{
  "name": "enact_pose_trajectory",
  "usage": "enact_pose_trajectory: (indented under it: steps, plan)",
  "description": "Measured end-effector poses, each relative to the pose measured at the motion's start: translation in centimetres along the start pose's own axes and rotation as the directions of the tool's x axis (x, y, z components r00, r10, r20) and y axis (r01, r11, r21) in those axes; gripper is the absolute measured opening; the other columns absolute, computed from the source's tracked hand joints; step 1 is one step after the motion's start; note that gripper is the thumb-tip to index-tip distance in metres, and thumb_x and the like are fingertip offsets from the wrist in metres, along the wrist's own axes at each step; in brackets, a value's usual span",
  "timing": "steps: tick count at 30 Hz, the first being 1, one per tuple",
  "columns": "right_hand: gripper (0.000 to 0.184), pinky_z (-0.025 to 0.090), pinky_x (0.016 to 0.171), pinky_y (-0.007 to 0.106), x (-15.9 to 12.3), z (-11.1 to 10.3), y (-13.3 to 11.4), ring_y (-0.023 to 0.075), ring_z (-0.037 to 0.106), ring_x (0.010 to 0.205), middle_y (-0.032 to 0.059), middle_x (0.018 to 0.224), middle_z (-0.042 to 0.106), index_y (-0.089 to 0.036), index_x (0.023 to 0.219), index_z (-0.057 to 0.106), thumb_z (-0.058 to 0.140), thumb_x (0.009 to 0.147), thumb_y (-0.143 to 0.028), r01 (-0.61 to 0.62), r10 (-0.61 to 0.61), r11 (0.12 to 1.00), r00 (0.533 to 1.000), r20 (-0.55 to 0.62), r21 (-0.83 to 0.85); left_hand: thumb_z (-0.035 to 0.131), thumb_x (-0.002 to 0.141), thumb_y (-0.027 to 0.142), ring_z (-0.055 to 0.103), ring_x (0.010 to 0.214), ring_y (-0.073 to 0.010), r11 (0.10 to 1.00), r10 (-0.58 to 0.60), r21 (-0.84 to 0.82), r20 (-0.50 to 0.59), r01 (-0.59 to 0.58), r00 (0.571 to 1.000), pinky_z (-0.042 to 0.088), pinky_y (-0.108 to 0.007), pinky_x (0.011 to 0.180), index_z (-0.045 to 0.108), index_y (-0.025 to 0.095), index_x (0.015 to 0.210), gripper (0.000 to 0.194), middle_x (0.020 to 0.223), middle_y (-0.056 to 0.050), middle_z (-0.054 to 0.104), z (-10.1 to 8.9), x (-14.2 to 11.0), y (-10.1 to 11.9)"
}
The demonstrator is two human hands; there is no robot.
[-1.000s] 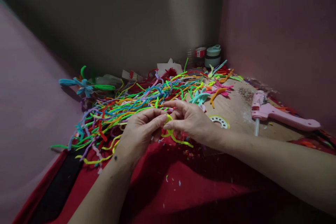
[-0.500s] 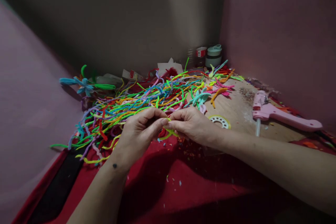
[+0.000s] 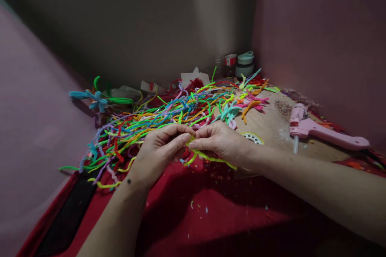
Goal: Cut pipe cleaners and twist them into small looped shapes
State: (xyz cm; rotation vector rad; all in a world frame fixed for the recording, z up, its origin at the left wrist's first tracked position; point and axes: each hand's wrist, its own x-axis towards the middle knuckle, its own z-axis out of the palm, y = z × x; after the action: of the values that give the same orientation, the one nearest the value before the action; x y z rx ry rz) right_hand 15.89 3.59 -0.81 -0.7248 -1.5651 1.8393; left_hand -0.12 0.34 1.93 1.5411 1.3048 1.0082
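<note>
Between the fingertips of both hands is a yellow pipe cleaner point(image 3: 215, 158), bent, with two ends hanging below the right fingers. My left hand point(image 3: 164, 148) pinches it with thumb and forefinger. My right hand point(image 3: 218, 141) grips it right beside, the two hands' fingertips touching or nearly so. The bend itself is partly hidden by the fingers. Just behind the hands spreads a tangled heap of pipe cleaners point(image 3: 163, 114) in many colours. A white disc with round holes and a yellow rim point(image 3: 252, 138) lies next to my right wrist, partly covered by it.
A pink hot glue gun point(image 3: 313, 126) lies on a brown board point(image 3: 268, 122) at the right. Cut turquoise pieces point(image 3: 227, 111) sit near the heap, a blue pipe-cleaner flower point(image 3: 99, 100) at its left. A lidded cup point(image 3: 245, 64) stands behind. Scraps dot the red cloth point(image 3: 211, 217).
A longer stretch of the yellow pipe cleaner now shows, its end reaching out to the right below my right hand. Both hands stay in nearly the same place.
</note>
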Motion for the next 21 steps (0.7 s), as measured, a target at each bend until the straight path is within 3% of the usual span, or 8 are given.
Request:
enact_pose_trajectory:
  steps: [3,6,9,11,14,17,19,21]
  plan:
    - [0.029,0.015,0.038,0.022,-0.15,0.09,-0.24,0.0033,0.025,0.038,-0.0082,0.042,0.036,-0.015,0.058,0.05,0.062,0.076,-0.033,-0.016,0.016,1.0,1.0,0.006,-0.026,0.061,0.078,0.03,0.037,0.042,-0.0049,0.999,0.006,0.047,0.051,-0.009,0.999,0.029,-0.017,0.04,0.061,0.017,0.077,0.013,0.05,0.005,0.048,-0.51,0.12,-0.01]
    - [0.031,0.015,0.04,0.023,-0.1,0.02,-0.09,0.0036,0.025,0.039,-0.0076,0.044,0.037,-0.015,0.056,0.048,0.063,0.075,-0.035,-0.003,0.004,0.999,1.0,0.004,-0.047,0.058,0.079,0.025,0.04,0.044,-0.0059,0.947,0.177,0.278,-0.04,-0.16,0.983,0.032,-0.018,0.043,0.061,0.017,0.073,0.01,0.051,0.005,0.049,-0.27,0.03,-0.21]
    - [0.03,0.015,0.041,0.024,0.11,-0.08,0.22,0.0038,0.025,0.04,-0.0073,0.044,0.037,-0.015,0.054,0.05,0.066,0.072,-0.034,-0.019,0.019,0.999,1.0,0.016,-0.033,0.058,0.078,0.019,0.051,0.057,-0.0084,0.763,0.438,0.553,-0.064,-0.333,0.897,0.038,-0.02,0.053,0.063,0.017,0.07,0.009,0.063,0.001,0.059,0.22,-0.07,-0.42]
    - [0.029,0.015,0.041,0.025,0.2,-0.08,0.28,0.0038,0.025,0.039,-0.0074,0.042,0.037,-0.014,0.054,0.051,0.066,0.071,-0.033,-0.043,0.043,0.999,0.999,0.016,-0.008,0.058,0.078,0.019,0.054,0.062,-0.0094,0.72,0.491,0.597,-0.079,-0.353,0.868,0.04,-0.02,0.057,0.064,0.017,0.071,0.009,0.069,0.0,0.063,0.42,-0.07,-0.47]
    - [0.03,0.015,0.04,0.024,0.19,0.07,0.16,0.0036,0.025,0.038,-0.0075,0.04,0.037,-0.014,0.053,0.051,0.066,0.07,-0.033,-0.048,0.048,0.999,0.998,-0.036,-0.015,0.058,0.079,0.026,0.048,0.05,-0.0077,0.885,0.285,0.419,-0.138,-0.204,0.949,0.036,-0.019,0.047,0.065,0.017,0.079,0.011,0.061,0.002,0.059,0.36,0.05,-0.36]
    - [0.032,0.015,0.04,0.023,0.14,0.22,0.13,0.0032,0.025,0.037,-0.0077,0.04,0.036,-0.015,0.05,0.048,0.066,0.071,-0.031,-0.04,0.034,0.997,0.996,-0.077,-0.073,0.059,0.079,0.033,0.04,0.04,-0.0065,0.988,-0.004,0.154,-0.035,0.01,0.999,0.03,-0.019,0.039,0.063,0.018,0.079,0.016,0.051,0.005,0.052,0.09,0.24,-0.27]
    - [0.031,0.014,0.039,0.023,0.18,0.26,0.26,0.0032,0.024,0.037,-0.0076,0.039,0.036,-0.015,0.05,0.048,0.063,0.073,-0.028,-0.041,0.033,0.995,0.996,-0.085,-0.093,0.058,0.079,0.033,0.038,0.038,-0.0063,0.989,-0.03,0.143,-0.024,0.033,0.999,0.028,-0.019,0.037,0.062,0.018,0.074,0.017,0.048,0.005,0.05,0.04,0.3,-0.42]
    - [0.03,0.015,0.039,0.023,0.26,0.28,0.46,0.0033,0.025,0.036,-0.0075,0.038,0.036,-0.015,0.049,0.046,0.061,0.074,-0.025,-0.048,0.041,0.995,0.995,-0.087,-0.09,0.058,0.079,0.029,0.042,0.042,-0.0068,0.95,0.124,0.297,-0.088,-0.092,0.988,0.032,-0.019,0.041,0.062,0.018,0.072,0.014,0.05,0.004,0.052,0.19,0.27,-0.76]
